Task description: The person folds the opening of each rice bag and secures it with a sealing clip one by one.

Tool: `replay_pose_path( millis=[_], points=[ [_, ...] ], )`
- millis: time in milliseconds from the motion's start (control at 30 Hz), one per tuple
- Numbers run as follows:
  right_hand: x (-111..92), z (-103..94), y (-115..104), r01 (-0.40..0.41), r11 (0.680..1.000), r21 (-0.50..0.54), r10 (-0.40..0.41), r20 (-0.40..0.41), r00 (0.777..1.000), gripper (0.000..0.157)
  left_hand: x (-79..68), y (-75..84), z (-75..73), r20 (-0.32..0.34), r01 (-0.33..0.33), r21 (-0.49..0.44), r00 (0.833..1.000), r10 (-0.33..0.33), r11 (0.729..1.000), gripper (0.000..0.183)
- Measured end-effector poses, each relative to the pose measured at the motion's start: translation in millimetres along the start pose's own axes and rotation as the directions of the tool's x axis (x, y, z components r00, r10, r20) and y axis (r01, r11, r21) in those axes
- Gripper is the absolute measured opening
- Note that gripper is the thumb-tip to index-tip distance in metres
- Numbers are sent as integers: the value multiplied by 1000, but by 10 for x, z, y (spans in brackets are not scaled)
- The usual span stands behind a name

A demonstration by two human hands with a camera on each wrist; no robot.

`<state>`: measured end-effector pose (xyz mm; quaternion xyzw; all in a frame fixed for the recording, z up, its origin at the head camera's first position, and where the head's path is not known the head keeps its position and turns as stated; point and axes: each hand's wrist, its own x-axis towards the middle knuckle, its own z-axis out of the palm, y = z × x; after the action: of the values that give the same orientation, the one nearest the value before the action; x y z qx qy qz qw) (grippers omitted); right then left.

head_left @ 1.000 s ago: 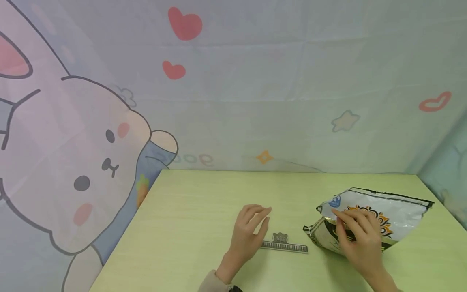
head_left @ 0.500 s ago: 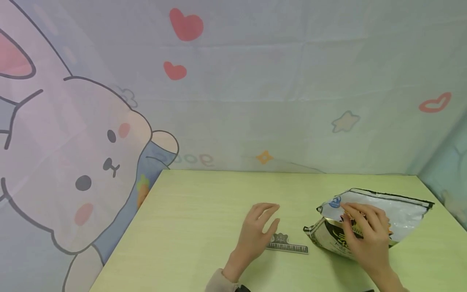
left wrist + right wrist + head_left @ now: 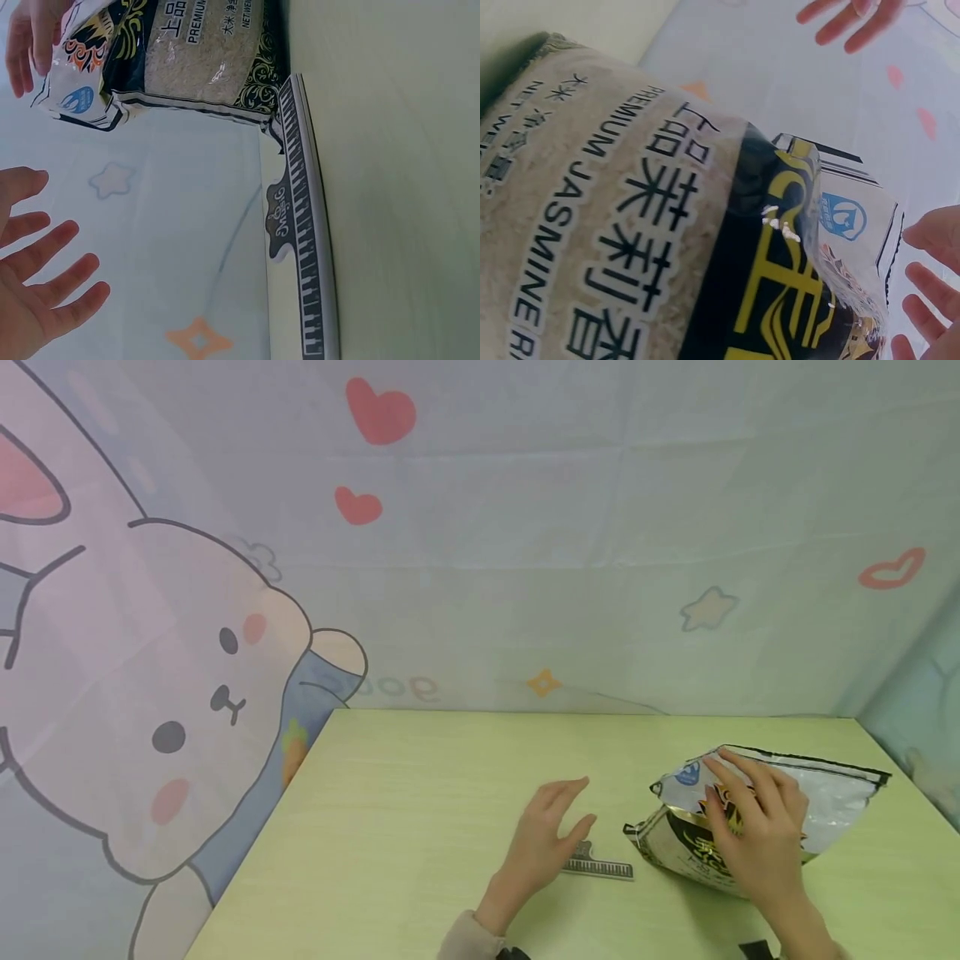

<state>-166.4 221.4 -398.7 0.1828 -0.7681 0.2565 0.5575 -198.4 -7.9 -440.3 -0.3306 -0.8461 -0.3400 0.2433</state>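
A plastic bag of jasmine rice [image 3: 693, 857] stands at the right of the table, its pale top part leaning back. My right hand [image 3: 763, 835] is in front of that top part, fingertips near the upper edge. In the right wrist view, thumb and fingers of the right hand [image 3: 934, 296] are spread beside the bag's top edge. A flat clip with a piano-key pattern [image 3: 606, 867] lies left of the bag. My left hand [image 3: 536, 843] hovers over its left end, partly hiding it. Nothing is in the left hand [image 3: 41, 289], whose fingers are spread in the left wrist view.
The light yellow-green table [image 3: 390, 810] carries the bag and the clip. Behind it hangs a cloth backdrop [image 3: 525, 527] printed with a rabbit, hearts and stars. The table's right edge runs close past the bag.
My left hand has moved right across the clip, covering more of it, with thumb and fingers wider apart. The right hand has shifted right and up toward the bag's top edge.
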Motion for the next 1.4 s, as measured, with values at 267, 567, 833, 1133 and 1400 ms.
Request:
replay_pose_path(
  millis=[267, 567, 833, 1133, 1400],
  points=[
    [49, -32, 34, -39, 998, -39, 41, 67, 997, 44, 18, 34, 49, 63, 43, 0, 997, -43, 999, 45],
    [116, -39, 43, -45, 996, -74, 52, 92, 994, 44, 38, 89, 123, 130, 108, -63, 987, -99, 992, 48],
    [157, -44, 40, -64, 994, -93, 76, 133, 988, 45, 54, 102, 210, 191, 175, -120, 970, -150, 977, 48],
    [180, -28, 64, -73, 992, -105, 85, 122, 989, 43, 107, 177, 306, 207, 201, -162, 964, -166, 966, 47],
    [203, -10, 61, -77, 994, -82, 85, 101, 991, 46, 151, 179, 478, 79, 194, -325, 981, -178, 926, 40]
  ],
)
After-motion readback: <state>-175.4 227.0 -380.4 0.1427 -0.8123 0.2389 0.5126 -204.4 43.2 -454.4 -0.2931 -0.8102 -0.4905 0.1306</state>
